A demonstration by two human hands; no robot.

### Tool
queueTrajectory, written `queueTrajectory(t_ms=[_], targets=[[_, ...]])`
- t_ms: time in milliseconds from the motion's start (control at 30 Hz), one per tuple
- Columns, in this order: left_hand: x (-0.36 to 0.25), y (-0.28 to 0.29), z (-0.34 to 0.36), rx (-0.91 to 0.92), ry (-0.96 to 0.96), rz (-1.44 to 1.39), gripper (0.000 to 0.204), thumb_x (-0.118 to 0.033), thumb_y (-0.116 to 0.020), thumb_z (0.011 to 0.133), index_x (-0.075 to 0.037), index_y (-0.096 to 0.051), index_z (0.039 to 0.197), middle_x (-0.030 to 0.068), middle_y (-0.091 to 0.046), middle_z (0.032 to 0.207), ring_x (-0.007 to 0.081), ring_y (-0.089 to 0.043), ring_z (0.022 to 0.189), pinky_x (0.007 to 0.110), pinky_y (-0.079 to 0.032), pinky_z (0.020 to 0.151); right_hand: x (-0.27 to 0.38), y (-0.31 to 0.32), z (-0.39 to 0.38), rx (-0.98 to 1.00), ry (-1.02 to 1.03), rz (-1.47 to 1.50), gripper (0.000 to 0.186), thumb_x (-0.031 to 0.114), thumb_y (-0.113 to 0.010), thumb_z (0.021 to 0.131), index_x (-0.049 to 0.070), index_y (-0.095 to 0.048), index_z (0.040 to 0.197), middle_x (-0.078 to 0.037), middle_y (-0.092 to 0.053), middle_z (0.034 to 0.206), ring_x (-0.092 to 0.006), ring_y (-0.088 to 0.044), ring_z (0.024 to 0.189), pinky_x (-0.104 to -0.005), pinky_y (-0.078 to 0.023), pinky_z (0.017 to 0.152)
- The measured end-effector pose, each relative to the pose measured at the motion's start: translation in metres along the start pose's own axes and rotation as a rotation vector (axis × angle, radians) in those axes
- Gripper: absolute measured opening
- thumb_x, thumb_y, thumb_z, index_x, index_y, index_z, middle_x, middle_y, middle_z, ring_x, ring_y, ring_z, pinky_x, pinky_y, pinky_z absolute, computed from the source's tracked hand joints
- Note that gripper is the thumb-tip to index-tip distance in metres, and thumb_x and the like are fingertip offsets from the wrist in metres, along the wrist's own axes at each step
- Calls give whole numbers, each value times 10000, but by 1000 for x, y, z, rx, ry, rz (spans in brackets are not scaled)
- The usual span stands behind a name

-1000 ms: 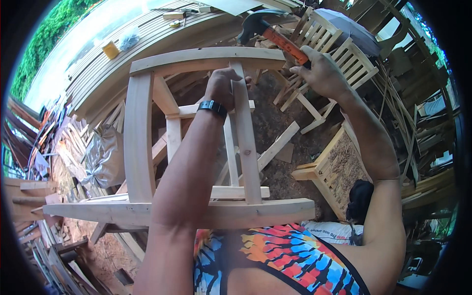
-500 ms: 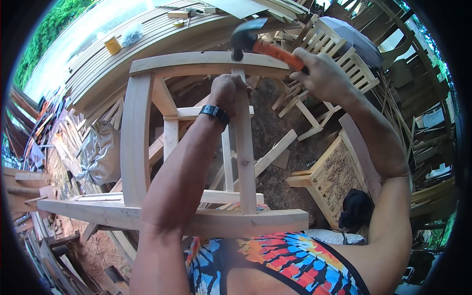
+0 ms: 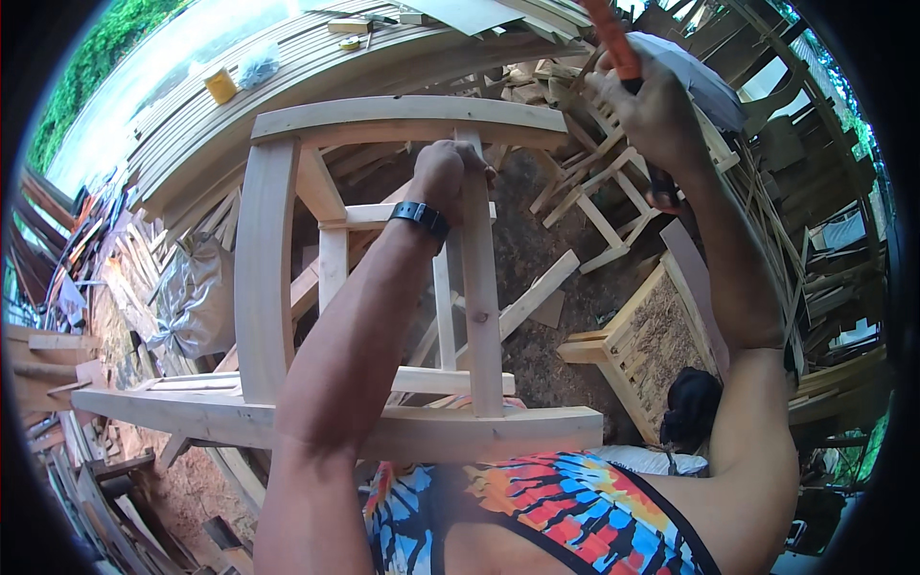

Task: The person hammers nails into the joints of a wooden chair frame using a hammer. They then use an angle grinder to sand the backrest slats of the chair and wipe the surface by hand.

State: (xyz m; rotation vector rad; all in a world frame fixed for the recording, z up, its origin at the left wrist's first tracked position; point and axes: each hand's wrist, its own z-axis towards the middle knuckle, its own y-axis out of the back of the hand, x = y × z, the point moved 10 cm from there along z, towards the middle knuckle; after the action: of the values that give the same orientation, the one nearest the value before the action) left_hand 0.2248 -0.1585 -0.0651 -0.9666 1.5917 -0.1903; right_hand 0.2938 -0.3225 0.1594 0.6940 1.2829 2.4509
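My left hand, with a dark watch at the wrist, is closed around the upper end of a narrow wooden slat. That slat spans a pale wooden frame, from the far rail to the near rail close to my body. Left of it, a wider board joins the same two rails. Raised at the upper right, my right hand grips a hammer with an orange and black handle. The hammer's head lies outside the picture, beyond the upper edge.
Stacked planks lie across the back, with a yellow container and a clear plastic bag on top. Slatted wooden chair frames stand at the right. A whitish sack sits left; a sawdust-covered piece is lower right.
The hammer has gone from the far rail, by the slat's upper end, up and to the right with my right hand. My left hand keeps its hold on the slat.
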Motion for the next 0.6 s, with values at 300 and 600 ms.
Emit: queueTrajectory(t_ms=[300,600], targets=[[-1,4,3,-14,-12,26,47,39,-515,784,30,-553,759,157,-559,674,299,-600,582,428,-537,610,3,-7,-6,52,64,-57,252,155,-673,936,9,-614,1132,-224,-707,860,-398,-717,840,-486,-553,755],[-2,2,4,7,-23,65,70,50,-507,790,19,-544,739,153,-558,676,300,-601,584,431,-533,601,-16,-13,-15,19,-2,32,298,143,-663,921,-14,-551,1148,-229,-706,836,-384,-730,840,-477,-569,800]])
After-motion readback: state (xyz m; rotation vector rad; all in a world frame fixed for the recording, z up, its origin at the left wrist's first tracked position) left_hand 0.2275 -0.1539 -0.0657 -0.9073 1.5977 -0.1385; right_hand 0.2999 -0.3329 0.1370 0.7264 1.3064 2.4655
